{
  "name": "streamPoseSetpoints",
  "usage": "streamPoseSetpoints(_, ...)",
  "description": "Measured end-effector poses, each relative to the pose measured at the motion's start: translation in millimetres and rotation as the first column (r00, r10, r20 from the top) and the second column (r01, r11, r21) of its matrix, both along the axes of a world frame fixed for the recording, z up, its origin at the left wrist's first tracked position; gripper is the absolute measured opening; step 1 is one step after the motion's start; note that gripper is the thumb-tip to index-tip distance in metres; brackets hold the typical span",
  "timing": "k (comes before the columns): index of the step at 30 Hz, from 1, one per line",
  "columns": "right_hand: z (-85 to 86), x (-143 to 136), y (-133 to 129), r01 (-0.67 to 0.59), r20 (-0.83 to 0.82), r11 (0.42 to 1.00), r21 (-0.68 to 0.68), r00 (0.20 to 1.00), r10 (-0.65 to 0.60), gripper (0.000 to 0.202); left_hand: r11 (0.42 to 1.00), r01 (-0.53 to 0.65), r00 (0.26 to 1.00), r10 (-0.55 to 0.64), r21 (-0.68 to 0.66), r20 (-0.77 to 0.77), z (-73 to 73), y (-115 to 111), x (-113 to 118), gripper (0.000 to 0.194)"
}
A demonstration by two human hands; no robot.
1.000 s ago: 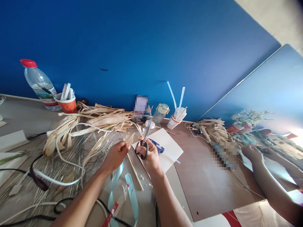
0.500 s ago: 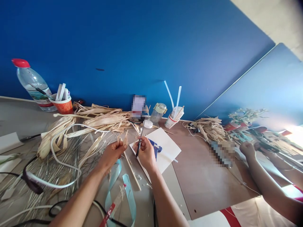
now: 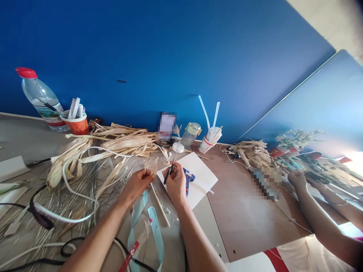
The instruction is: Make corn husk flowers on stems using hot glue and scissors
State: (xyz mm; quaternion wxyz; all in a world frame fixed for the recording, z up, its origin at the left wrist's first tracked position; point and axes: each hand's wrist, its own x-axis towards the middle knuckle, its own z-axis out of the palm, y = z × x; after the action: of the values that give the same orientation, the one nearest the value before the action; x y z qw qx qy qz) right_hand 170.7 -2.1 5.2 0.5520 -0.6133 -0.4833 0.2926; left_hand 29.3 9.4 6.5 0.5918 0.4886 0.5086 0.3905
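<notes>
My left hand [image 3: 141,180] is closed in a pinch on a small piece of dried husk [image 3: 154,166], whose pale tip stands up from the fingers. Beside it on the right, my right hand [image 3: 176,179] grips a slim tool with a black handle and a thin metallic end [image 3: 169,173]; it looks like tweezers or scissors, and I cannot tell which. The two hands are close but apart. Under and behind my right hand lie a white sheet [image 3: 202,177] and a blue glue gun [image 3: 188,177].
Dried husks [image 3: 130,141] lie along the back left, near a bottle [image 3: 42,98] and an orange cup [image 3: 76,124]. Wires, cables and a light-blue ribbon [image 3: 156,234] cover the near left. A jar [image 3: 191,135] and a straw cup [image 3: 207,144] stand behind. Another person's hands [image 3: 297,180] work at right.
My right hand has turned its tool a little and moved slightly right, with the tool's tip now farther from the husk piece. My left hand still pinches the husk.
</notes>
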Motion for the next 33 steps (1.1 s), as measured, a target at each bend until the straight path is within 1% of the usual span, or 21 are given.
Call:
streamPoseSetpoints(2, 3.6, -3, -1, -0.033, -0.066, 0.999, 0.042, 0.997, 0.036, 0.037, 1.000, 0.012, 1.000, -0.012, 0.019, -0.027, 1.0, 0, 1, 0.028)
streamPoseSetpoints(5, 9.3, -7, -4, -0.110, -0.095, 0.992, 0.063, 0.989, 0.115, 0.036, 0.998, 0.044, 0.997, -0.041, 0.048, -0.071, 2.2, 0, 3, 0.029)
streamPoseSetpoints(8, 11.6, -9, -5, -0.120, -0.123, 0.991, 0.051, 0.984, 0.125, 0.035, 0.997, 0.067, 0.995, -0.062, 0.049, -0.084, 2.7, -1, 4, 0.028)
streamPoseSetpoints(11, 11.8, -9, -4, -0.110, -0.176, 0.993, 0.029, 0.978, 0.114, 0.032, 0.996, 0.088, 0.996, -0.086, 0.035, -0.037, 2.6, -2, 4, 0.027)
streamPoseSetpoints(14, 13.5, -5, -3, -0.113, -0.242, 0.993, 0.017, 0.964, 0.114, 0.031, 0.995, 0.102, 0.993, -0.101, -0.005, 0.057, 2.2, -3, 2, 0.030)
streamPoseSetpoints(16, 15.6, -3, -3, -0.133, -0.314, 0.991, 0.009, 0.941, 0.129, 0.033, 0.996, 0.086, 0.990, -0.081, -0.035, 0.114, 1.8, -2, 1, 0.034)
streamPoseSetpoints(19, 16.9, -1, -3, -0.200, -0.402, 0.980, -0.007, 0.898, 0.180, 0.036, 0.998, 0.040, 0.988, -0.031, -0.057, 0.153, 1.2, 0, -1, 0.036)
streamPoseSetpoints(22, 14.3, -3, -3, -0.251, -0.412, 0.968, 0.016, 0.880, 0.235, 0.037, 0.997, 0.007, 0.988, 0.005, -0.073, 0.155, 0.5, 0, -1, 0.036)
streamPoseSetpoints(24, 11.9, -7, -3, -0.257, -0.392, 0.966, 0.034, 0.886, 0.249, 0.039, 0.997, 0.019, 0.988, -0.008, -0.070, 0.151, 0.2, -1, 0, 0.034)
streamPoseSetpoints(27, 10.3, -8, -2, -0.218, -0.348, 0.976, 0.013, 0.914, 0.209, 0.037, 0.993, 0.103, 0.982, -0.092, -0.057, 0.166, 1.1, -3, 1, 0.033)
streamPoseSetpoints(29, 11.0, -5, -1, -0.198, -0.349, 0.980, -0.003, 0.919, 0.184, 0.035, 0.988, 0.140, 0.974, -0.125, -0.069, 0.189, 2.8, -4, 2, 0.035)
streamPoseSetpoints(33, 12.8, 1, 0, -0.218, -0.383, 0.976, -0.008, 0.902, 0.199, 0.036, 0.987, 0.119, 0.973, -0.094, -0.106, 0.213, 5.9, -4, 1, 0.037)
